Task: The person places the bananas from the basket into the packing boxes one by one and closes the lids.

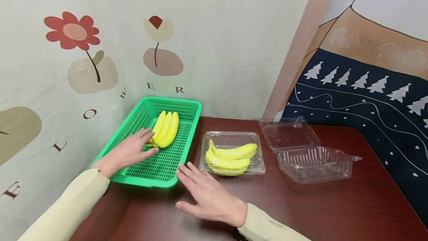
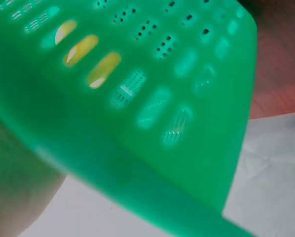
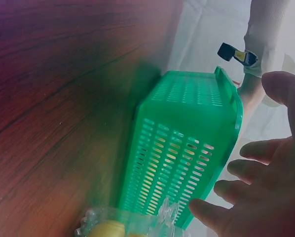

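Observation:
In the head view my left hand (image 1: 128,151) reaches over the rim of the green basket (image 1: 191,137), fingers extended and thumb apart. Its fingertips overlap the stem end of a bunch of yellow bananas (image 1: 167,129) lying in the basket. The left wrist view shows the basket's slotted wall (image 2: 197,163) close up, with yellow behind the slots and the fingers hidden. My right hand (image 1: 210,196) hovers over the table by the basket's near right corner, fingers straight and holding nothing. Just beyond it sits a closed clear clamshell box (image 1: 257,168) with bananas (image 1: 230,153) inside.
An open clear clamshell box (image 1: 315,166) stands on the right of the dark red wooden table (image 1: 294,211), lid tipped back. Behind the table hangs a printed cloth (image 1: 227,66); the basket stands close against it.

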### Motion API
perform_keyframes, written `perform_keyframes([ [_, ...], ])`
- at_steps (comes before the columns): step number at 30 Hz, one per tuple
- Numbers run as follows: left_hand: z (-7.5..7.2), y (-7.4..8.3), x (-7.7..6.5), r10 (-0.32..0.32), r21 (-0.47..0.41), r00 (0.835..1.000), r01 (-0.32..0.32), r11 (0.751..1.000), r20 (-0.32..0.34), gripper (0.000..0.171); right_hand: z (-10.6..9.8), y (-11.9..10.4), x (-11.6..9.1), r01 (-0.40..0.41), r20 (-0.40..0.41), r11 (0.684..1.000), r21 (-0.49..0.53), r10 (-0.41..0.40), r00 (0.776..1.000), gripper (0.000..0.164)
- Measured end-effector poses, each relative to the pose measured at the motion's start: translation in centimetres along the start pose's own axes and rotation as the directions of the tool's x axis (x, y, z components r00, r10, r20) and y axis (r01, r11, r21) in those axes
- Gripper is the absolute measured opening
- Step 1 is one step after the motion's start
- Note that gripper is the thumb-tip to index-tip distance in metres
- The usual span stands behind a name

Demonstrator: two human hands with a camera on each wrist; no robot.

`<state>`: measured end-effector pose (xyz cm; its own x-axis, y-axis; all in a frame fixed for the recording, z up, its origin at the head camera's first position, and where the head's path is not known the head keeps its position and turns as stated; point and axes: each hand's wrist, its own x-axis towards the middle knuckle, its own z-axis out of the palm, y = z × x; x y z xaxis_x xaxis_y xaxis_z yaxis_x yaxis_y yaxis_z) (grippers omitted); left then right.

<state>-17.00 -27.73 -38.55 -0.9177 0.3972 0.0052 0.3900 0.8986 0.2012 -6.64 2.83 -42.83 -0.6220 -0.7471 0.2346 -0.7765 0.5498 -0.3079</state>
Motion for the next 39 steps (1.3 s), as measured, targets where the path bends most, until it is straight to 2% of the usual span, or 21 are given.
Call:
perform_keyframes([
  [11,-1.0,-1.2,-0.4,-0.024,0.010,0.999,0.023,1.000,0.043,0.067,0.3,-0.2,0.3,0.011,0.014,1.000,-0.011,-0.011,1.000,0.075],
  [16,-1.6,-2.1,-0.5,-0.058,0.028,0.994,0.056,0.998,0.089,0.069,0.4,-0.1,0.3,0.012,0.010,1.000,-0.015,-0.012,1.000,0.075],
  [21,-2.0,-2.6,-0.4,-0.073,0.036,0.992,0.069,0.997,0.107,0.072,0.5,0.0,0.3,0.017,0.009,1.000,-0.017,-0.017,1.000,0.075],
  [26,-2.1,-2.0,0.5,-0.082,0.084,0.987,0.071,0.994,0.135,0.080,0.5,0.2,0.4,0.025,0.005,1.000,-0.019,-0.025,1.000,0.075],
  [33,-1.6,-0.8,2.0,-0.100,0.257,0.984,0.060,0.965,0.145,0.089,0.6,0.2,0.5,0.035,0.007,0.999,-0.037,-0.035,0.999,0.075],
  [39,-1.1,-0.3,2.8,-0.118,0.267,0.980,0.072,0.961,0.162,0.088,0.9,0.0,0.4,0.037,0.006,0.998,-0.056,-0.037,0.999,0.076],
])
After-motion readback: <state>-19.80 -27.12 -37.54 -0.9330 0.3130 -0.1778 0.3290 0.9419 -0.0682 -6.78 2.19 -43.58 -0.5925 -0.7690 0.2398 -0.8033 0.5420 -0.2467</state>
